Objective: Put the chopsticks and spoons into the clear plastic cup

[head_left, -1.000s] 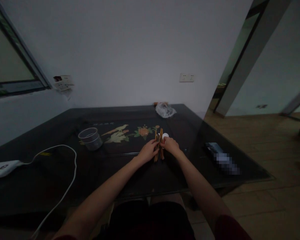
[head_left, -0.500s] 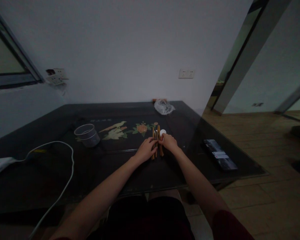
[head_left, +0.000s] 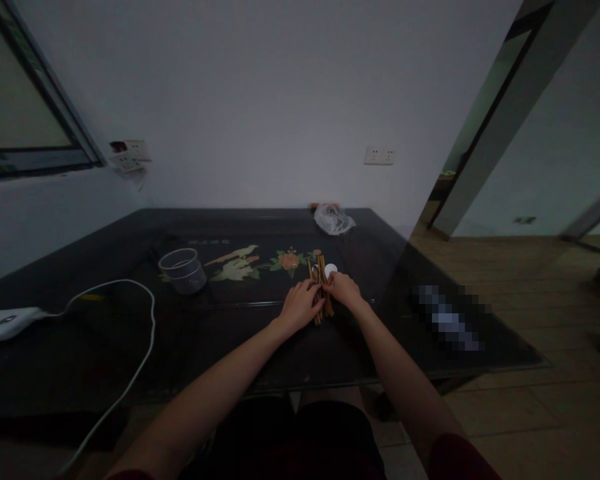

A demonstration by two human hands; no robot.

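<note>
Several light-brown chopsticks (head_left: 329, 308) stand out above and below my hands, pointing away from me over the dark table. My left hand (head_left: 299, 307) is closed around the left-hand sticks, its fingertips close to my other hand. My right hand (head_left: 344, 291) pinches the right-hand sticks. Between the chopsticks shows the shiny bowl of a metal spoon (head_left: 315, 271), its handle hidden by my fingers. A round white piece (head_left: 331, 269), perhaps the bowl of a spoon, sticks out just beyond my right hand.
On the dark table (head_left: 260, 347) stands a clear plastic tub (head_left: 184, 272) to the left. A white power strip (head_left: 10, 325) and its cable (head_left: 153, 320) lie farther left. A crumpled plastic bag (head_left: 334, 221) is at the back, and a blurred-out phone (head_left: 447, 319) lies right.
The view has shifted slightly, moving the whole scene a little right and down. The chopsticks between my hands now slant more, and the left sticks sit closer to the right ones.
</note>
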